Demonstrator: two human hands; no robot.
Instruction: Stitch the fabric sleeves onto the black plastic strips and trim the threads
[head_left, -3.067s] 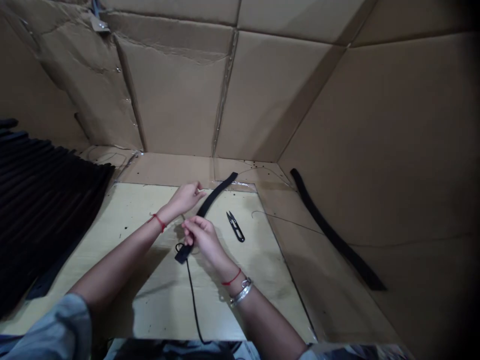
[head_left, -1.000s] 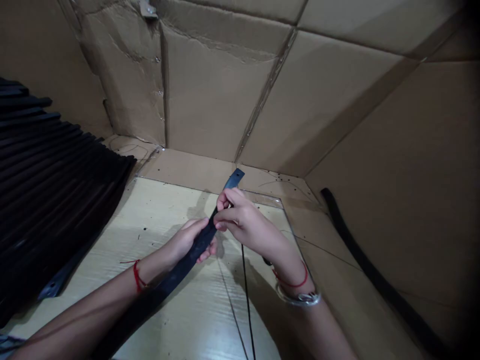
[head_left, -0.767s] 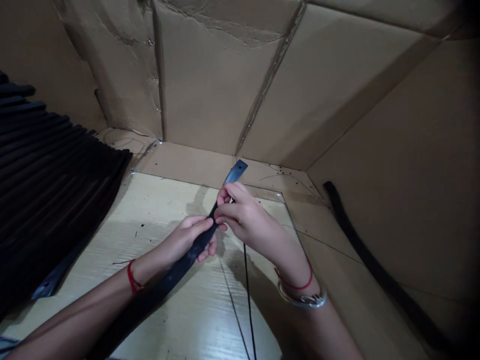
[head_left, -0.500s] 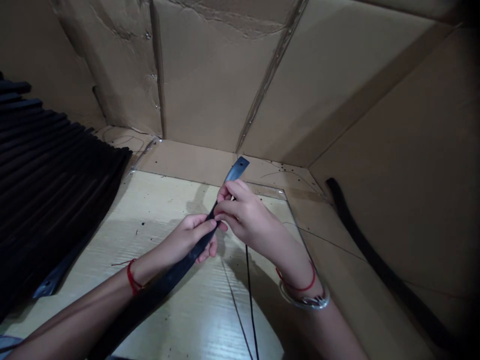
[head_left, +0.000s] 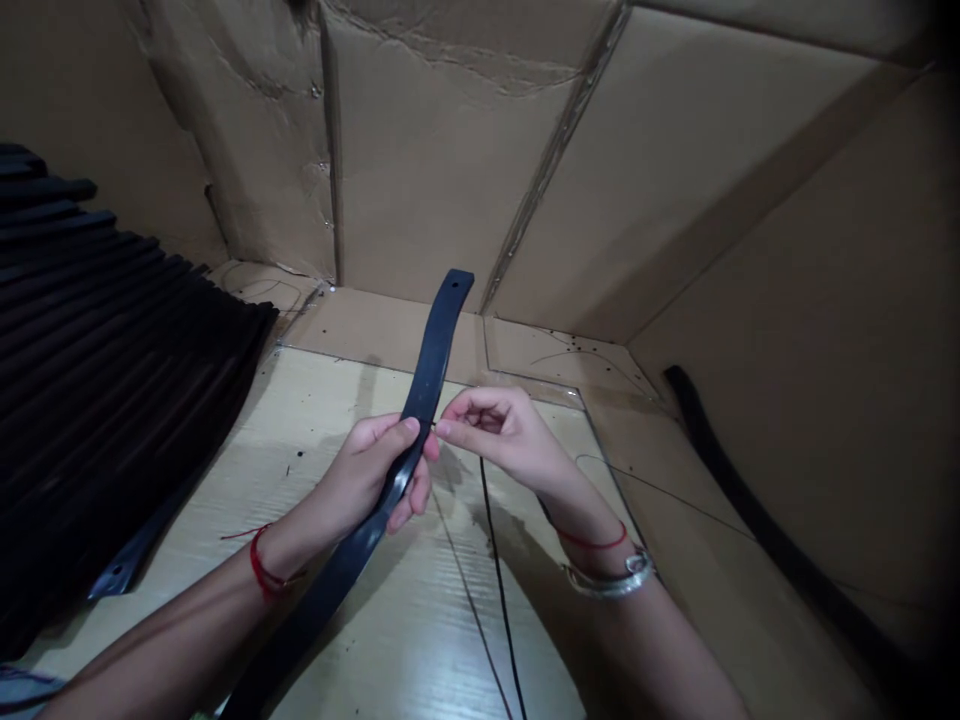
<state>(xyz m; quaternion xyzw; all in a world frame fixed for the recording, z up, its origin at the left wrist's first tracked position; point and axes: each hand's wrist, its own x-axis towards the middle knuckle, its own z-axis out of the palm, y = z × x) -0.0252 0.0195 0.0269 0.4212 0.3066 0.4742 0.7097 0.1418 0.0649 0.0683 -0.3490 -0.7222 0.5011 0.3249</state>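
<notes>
The left hand [head_left: 367, 475] has its fingers wrapped around a flat black rubber strap [head_left: 427, 380], with the thumb lying along the strap's upper part. The right hand [head_left: 510, 430] is just beside the strap, its thumb and forefinger pinched narrowly together with their tips near the strap's edge. Whether they hold anything is too fine to tell.

The strap's long axis rises through the left fingers in a gentle curve. Its upper end, which has a small hole, points up and away toward the far wall. Its lower part sweeps down toward the person's left and runs out of view at the bottom edge.

A thin black cord [head_left: 499, 590] lies on the pale wood-grain counter [head_left: 247, 450] below the right hand. Red string circles each wrist, and a silver bangle [head_left: 611, 580] sits on the right wrist. Beyond the left hand lies a stack of ridged black sheets [head_left: 112, 330]. Past the right hand, a long black strip [head_left: 757, 530] lies on cardboard, and cardboard walls [head_left: 420, 170] rise behind everything.
</notes>
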